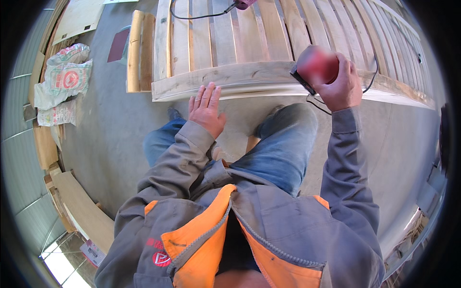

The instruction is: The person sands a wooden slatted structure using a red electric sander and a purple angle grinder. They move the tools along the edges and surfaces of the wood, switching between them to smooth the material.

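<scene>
My right hand [345,86] is wrapped round a red power sander [317,63] with a dark base. The sander is tilted at the near edge of a slatted wooden panel [218,73]; whether its base touches the wood I cannot tell. A black cord [319,104] hangs below the sander and loops along the panel's edge. My left hand [206,111] is held palm down, fingers stretched out, at the panel's near edge left of the sander. Nothing is in it.
A second tool [246,4], pinkish with a black cord, lies on the slats at the top. Short boards [140,53] stand left of the panel. Printed sacks [67,79] and planks [81,201] lie along the left wall. My legs [283,144] are beneath my hands, over the grey floor.
</scene>
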Demonstrator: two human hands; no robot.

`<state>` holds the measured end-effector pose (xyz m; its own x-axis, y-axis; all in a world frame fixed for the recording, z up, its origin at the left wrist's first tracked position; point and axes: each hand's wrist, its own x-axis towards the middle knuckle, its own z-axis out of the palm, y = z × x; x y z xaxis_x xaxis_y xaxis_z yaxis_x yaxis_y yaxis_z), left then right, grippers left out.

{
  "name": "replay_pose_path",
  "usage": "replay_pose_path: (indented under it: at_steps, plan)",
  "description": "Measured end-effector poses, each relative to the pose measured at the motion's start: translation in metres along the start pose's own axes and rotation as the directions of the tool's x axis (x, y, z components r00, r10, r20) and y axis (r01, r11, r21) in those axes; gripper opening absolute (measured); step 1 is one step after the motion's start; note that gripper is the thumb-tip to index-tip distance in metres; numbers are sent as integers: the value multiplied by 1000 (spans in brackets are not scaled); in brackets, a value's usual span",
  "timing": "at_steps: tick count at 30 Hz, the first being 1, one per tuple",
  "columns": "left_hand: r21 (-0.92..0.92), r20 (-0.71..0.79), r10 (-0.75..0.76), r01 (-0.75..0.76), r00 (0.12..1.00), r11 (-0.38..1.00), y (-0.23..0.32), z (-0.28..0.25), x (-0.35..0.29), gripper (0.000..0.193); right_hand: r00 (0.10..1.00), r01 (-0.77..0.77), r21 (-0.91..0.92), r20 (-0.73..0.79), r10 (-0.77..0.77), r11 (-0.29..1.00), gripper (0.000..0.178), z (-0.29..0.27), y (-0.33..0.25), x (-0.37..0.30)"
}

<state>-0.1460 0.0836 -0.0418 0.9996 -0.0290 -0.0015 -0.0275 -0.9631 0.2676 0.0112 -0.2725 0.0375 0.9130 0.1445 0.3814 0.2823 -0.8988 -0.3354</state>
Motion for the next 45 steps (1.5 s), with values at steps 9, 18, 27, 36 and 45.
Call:
replay_pose_path:
  at_steps: [9,18,27,36,45]
  plan:
    - [-109,-63,59,-66,996,992,-12,1,-6,79,997,-36,-81,64,41,996,73,0,-18,6]
    - [-327,-147,79,-124,986,937,-38,31,-68,58,958,-18,-163,278,63,986,70,0,-76,14]
    - [-491,-70,32,-62,997,869,-83,78,-105,53,903,21,2,428,-20,1000,63,32,-210,3]
    - [-464,207,-268,336,941,820,-133,114,-136,56,870,7,24,493,-18,1000,64,44,-252,14]
    - [-405,315,-319,430,894,807,-147,127,-153,60,882,-254,-193,356,309,948,72,-5,-120,39]
